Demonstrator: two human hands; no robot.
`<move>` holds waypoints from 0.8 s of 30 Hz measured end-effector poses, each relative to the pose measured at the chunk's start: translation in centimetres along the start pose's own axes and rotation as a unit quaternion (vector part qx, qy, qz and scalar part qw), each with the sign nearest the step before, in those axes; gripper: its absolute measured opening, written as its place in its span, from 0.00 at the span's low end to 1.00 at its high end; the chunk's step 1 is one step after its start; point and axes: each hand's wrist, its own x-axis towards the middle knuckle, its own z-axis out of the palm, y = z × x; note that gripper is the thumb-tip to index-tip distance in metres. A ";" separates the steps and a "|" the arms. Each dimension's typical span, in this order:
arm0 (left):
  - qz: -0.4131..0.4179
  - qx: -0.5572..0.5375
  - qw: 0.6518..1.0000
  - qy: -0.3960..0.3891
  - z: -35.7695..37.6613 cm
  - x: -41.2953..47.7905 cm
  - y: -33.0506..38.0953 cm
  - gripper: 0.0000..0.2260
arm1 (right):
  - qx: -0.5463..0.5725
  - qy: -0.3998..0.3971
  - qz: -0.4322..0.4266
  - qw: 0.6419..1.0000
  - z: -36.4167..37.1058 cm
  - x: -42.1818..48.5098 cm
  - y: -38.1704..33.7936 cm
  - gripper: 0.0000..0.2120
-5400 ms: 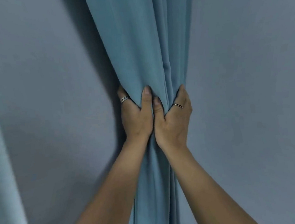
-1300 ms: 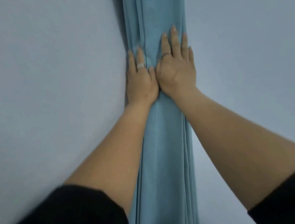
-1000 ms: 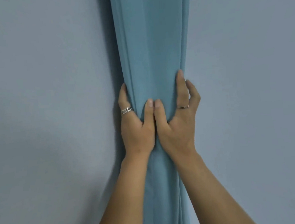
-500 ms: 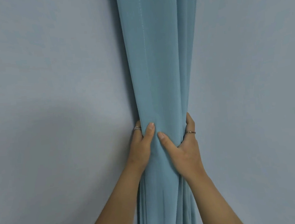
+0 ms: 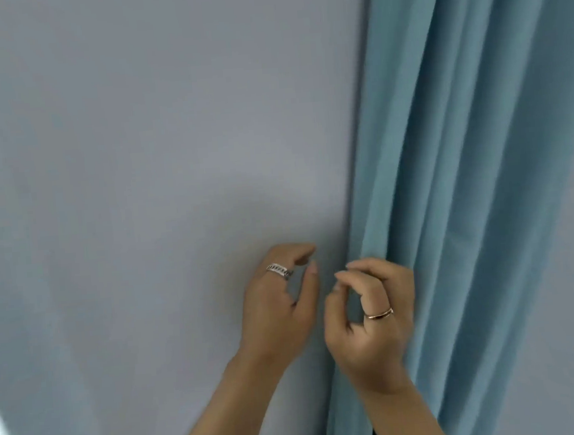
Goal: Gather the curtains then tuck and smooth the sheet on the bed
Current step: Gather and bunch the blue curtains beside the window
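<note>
Half a second ago both hands squeezed the gathered curtain between them in the middle of the frame. Now the grip is gone: the curtain [image 5: 464, 169] hangs in loose folds at the right side of the frame, and the hands are in the lower middle, in front of the plain grey wall [image 5: 137, 160]. I judge from this that the gathering step is finished or nearly finished, and that the person is leaving the curtain to go to the bed. The bed and the sheet are not in the frame, so that part of the task is not yet begun as far as I can see.

The left hand [image 5: 279, 310] holds nothing. Its fingers [image 5: 304, 253] are half curled and a little apart, with a clear gap between thumb and first finger, and a silver ring [image 5: 279, 271] sits on 1 finger. It is near the curtain edge but does not touch it.

The right hand [image 5: 369, 324] is also empty, with its thumb and first finger bent towards each other in a loose circle and nothing between them. It wears a thin gold ring [image 5: 378, 314]. Its back lies just beside the left edge of the curtain; whether it touches the cloth, I cannot tell.
</note>
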 end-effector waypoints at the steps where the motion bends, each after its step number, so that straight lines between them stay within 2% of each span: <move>1: 0.014 0.009 1.000 0.022 -2.8 -0.5 0.2 0.07 | 0.034 -0.014 0.005 0.999 1.0 -0.3 -2.0 0.09; 3: 0.036 0.052 0.996 0.064 -9.5 -2.2 0.5 0.04 | 0.115 -0.052 0.033 0.991 3.7 -1.0 -7.2 0.05; 7: 0.052 0.145 0.982 0.109 -22.0 -6.3 1.8 0.06 | 0.245 -0.121 0.090 0.958 8.1 -3.0 -18.9 0.08; 9: 0.025 0.211 0.967 0.144 -32.1 -10.1 2.6 0.05 | 0.329 -0.142 0.103 0.928 10.9 -5.2 -29.2 0.08; 11: 0.002 0.254 0.947 0.196 -39.4 -13.1 3.3 0.02 | 0.378 -0.172 0.131 0.900 12.3 -7.0 -36.9 0.06; 14: -0.034 0.330 0.912 0.240 -48.4 -18.5 4.9 0.03 | 0.454 -0.232 0.159 0.845 14.2 -9.3 -46.7 0.03; 18: -0.060 0.405 0.854 0.321 -57.2 -23.7 8.6 0.05 | 0.506 -0.300 0.161 0.792 14.9 -11.2 -57.3 0.04; 20: -0.024 0.445 0.819 0.361 -59.9 -25.3 10.6 0.04 | 0.563 -0.334 0.191 0.731 14.5 -11.3 -61.7 0.07; 22: 0.048 0.446 0.810 0.379 -60.9 -26.6 12.5 0.05 | 0.635 -0.375 0.198 0.645 13.9 -11.3 -65.3 0.20; 24: 0.091 0.430 0.806 0.396 -61.5 -27.4 14.5 0.15 | 0.690 -0.400 0.157 0.582 13.3 -11.5 -68.4 0.34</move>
